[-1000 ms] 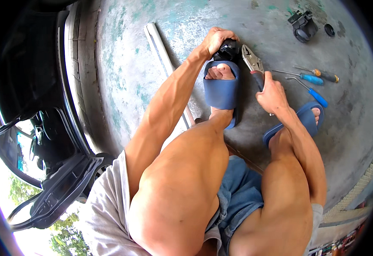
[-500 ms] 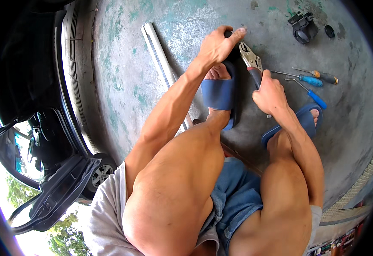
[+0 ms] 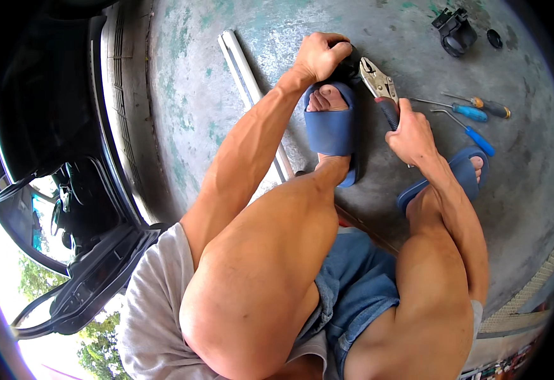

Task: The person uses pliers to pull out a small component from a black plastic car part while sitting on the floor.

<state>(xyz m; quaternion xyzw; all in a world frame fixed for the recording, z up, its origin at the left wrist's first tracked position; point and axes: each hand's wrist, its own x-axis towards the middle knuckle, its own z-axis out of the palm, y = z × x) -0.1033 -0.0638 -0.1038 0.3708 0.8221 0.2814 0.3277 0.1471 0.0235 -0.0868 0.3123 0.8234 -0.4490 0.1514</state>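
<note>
My right hand (image 3: 412, 136) is wrapped round the dark grip of a pair of locking pliers (image 3: 377, 81). Their metal jaws point up and to the left, toward a black part (image 3: 348, 65) just ahead of my left slipper. Fingers curled, my left hand (image 3: 322, 56) grips that black part; most of it is hidden behind the hand and the slipper, so its full shape does not show. The jaws are close beside the part, and I cannot tell whether they touch it.
Right of the pliers lie two blue-handled tools (image 3: 479, 140) and an orange-and-black screwdriver (image 3: 496, 107). Beyond them are a black bracket-like housing (image 3: 455, 33) and a round black cap (image 3: 494, 38). A long pale metal rail (image 3: 242, 69) lies left; a black car (image 3: 42, 126) stands far left.
My left thumb has folded down from its raised position onto the black part. The pliers stay in my right hand, near the part. The whole view has shifted slightly.
</note>
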